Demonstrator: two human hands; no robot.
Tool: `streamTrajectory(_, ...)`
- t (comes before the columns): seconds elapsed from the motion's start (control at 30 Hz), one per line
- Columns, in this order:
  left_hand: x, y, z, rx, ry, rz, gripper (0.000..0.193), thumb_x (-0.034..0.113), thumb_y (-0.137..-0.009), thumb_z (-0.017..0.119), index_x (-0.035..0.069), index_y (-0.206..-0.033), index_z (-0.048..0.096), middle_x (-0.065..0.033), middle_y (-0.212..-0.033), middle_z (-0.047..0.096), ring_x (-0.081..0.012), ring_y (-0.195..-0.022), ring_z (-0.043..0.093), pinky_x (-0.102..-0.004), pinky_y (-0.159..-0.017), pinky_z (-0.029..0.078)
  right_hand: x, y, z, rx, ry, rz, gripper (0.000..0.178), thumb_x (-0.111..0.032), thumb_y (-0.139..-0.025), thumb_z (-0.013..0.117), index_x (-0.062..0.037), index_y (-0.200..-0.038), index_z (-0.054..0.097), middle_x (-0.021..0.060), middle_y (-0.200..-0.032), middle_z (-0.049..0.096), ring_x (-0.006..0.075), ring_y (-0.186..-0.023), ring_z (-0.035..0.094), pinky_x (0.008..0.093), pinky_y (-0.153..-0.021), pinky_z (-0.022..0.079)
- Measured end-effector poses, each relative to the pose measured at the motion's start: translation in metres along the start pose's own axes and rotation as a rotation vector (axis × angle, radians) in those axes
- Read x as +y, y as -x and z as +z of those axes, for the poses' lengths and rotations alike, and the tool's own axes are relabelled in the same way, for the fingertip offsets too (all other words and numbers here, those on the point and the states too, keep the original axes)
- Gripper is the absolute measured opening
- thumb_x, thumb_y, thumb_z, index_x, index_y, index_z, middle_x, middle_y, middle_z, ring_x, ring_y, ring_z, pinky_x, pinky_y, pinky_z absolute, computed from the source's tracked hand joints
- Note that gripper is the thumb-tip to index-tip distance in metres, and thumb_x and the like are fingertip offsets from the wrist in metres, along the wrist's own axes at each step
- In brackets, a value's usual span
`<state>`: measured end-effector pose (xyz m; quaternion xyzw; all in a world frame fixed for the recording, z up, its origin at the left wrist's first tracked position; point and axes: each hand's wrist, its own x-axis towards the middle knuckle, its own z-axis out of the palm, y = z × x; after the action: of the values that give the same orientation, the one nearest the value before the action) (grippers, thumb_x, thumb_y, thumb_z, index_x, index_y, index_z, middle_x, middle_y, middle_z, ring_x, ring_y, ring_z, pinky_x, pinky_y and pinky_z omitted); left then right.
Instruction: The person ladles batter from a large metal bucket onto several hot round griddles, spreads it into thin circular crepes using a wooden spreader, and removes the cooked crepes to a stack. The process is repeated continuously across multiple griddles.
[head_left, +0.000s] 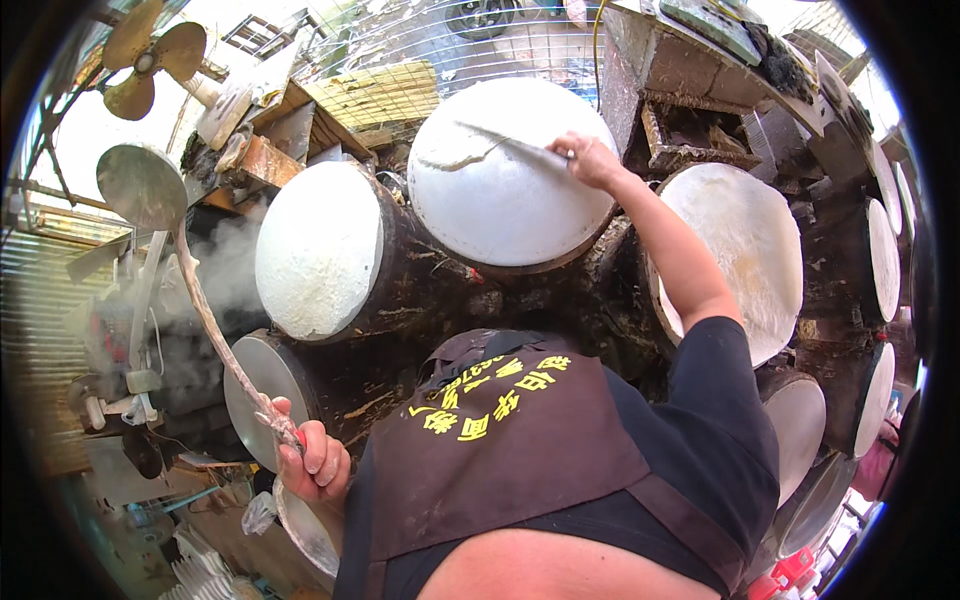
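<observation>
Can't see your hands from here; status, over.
Left hand gripping stick handle. Right hand holding thin tool over large round white surface. Pale haze beside the handle.

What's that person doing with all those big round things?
The person's right hand holds a thin flat tool over the middle round plate, where there's a wrinkled, pale smear. The left hand grips a long wooden handle with a round metal end, held up off to the left. A pale sheet covers the plate on the right, and white stuff covers the one on the left.
</observation>
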<state>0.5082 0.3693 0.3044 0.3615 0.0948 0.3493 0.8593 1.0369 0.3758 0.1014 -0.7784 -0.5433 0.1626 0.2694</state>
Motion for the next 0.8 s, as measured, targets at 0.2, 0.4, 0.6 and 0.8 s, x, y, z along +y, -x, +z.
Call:
streamTrajectory(0.2,-0.005,0.009,0.001,0.028,0.034,0.012,0.052,0.021,-0.101,0.045,0.014,-0.147,0.021,-0.0022,-0.069,0.039,-0.0050,-0.044,0.035,-0.0170,-0.032,0.036,0.020,0.017,-0.032,-0.022,-0.034,-0.046,0.041,0.011,-0.076,0.051,-0.0130,-0.104,0.069,0.0106,-0.102,0.065,0.0259,-0.100,0.061,0.0349,-0.094,0.047)
streamTrajectory(0.4,-0.003,0.000,0.002,-0.005,0.026,-0.028,0.053,0.021,-0.100,0.047,0.016,-0.146,0.020,-0.0024,-0.069,0.040,-0.0060,-0.044,0.035,-0.0177,-0.031,0.036,0.007,-0.004,-0.012,-0.106,-0.060,-0.136,0.041,0.011,-0.073,0.048,-0.0098,-0.103,0.066,0.0134,-0.101,0.064,0.0317,-0.099,0.061,0.0381,-0.088,0.048)
streamTrajectory(0.6,-0.007,0.002,0.000,0.000,0.048,-0.006,0.051,0.021,-0.101,0.044,0.014,-0.146,0.020,-0.0017,-0.069,0.040,-0.0049,-0.044,0.036,-0.0170,-0.031,0.036,0.033,0.012,-0.046,-0.059,-0.015,-0.009,0.032,0.008,-0.079,0.053,-0.0109,-0.101,0.068,0.0106,-0.104,0.065,0.0267,-0.098,0.062,0.0361,-0.088,0.048)
streamTrajectory(0.8,-0.004,-0.001,0.004,-0.016,0.066,-0.015,0.050,0.021,-0.102,0.042,0.014,-0.146,0.021,-0.0015,-0.068,0.039,-0.0042,-0.043,0.034,-0.0163,-0.031,0.036,0.001,-0.016,-0.023,-0.154,0.003,-0.185,0.031,0.010,-0.076,0.049,-0.0068,-0.097,0.065,0.0127,-0.098,0.066,0.0312,-0.098,0.061,0.0378,-0.087,0.048)
